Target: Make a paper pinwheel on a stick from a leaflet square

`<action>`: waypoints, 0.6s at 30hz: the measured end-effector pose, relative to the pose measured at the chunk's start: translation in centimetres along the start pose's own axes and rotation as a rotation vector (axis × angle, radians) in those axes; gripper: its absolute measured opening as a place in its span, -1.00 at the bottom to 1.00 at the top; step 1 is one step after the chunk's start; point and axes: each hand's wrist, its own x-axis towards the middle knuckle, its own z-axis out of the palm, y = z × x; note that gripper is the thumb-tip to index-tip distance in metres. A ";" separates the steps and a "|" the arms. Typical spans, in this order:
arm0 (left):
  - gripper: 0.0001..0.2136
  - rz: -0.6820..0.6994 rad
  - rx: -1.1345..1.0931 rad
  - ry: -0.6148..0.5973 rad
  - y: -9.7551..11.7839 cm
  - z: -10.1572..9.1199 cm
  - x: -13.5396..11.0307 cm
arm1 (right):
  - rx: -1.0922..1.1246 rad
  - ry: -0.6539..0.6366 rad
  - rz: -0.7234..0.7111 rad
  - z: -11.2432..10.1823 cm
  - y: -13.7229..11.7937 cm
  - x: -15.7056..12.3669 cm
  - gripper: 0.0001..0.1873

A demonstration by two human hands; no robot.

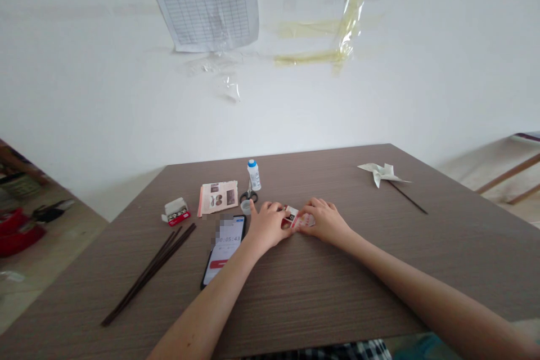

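A small printed piece of paper [295,217], red, white and dark, lies low over the middle of the table between my hands. My left hand [269,223] grips its left side, fingers bent around the edge. On the opposite side my right hand [324,220] holds it, with the fingertips covering part of the print. How the paper is folded is partly hidden by my fingers. Just beyond my left hand are a small clear cup [246,207], scissors [248,196] with dark handles and a white bottle [254,175] with a blue cap.
A phone [223,250] showing a timer lies beside my left forearm. Further left are dark thin sticks [149,273], an open red-and-white box [176,212] and printed paper sheets [218,197]. At the right lies a paper pinwheel [383,173] on a stick. A wall closes off the table's far edge.
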 end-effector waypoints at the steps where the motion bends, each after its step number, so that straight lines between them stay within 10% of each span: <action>1: -0.60 0.000 0.002 -0.001 0.0 0.0 0.0 | 0.005 0.001 0.003 0.0 0.1 0.0 -0.68; 18: -0.46 -0.046 0.023 -0.066 -0.7 -0.9 -0.6 | 0.079 0.002 0.016 0.9 2.4 0.5 -0.57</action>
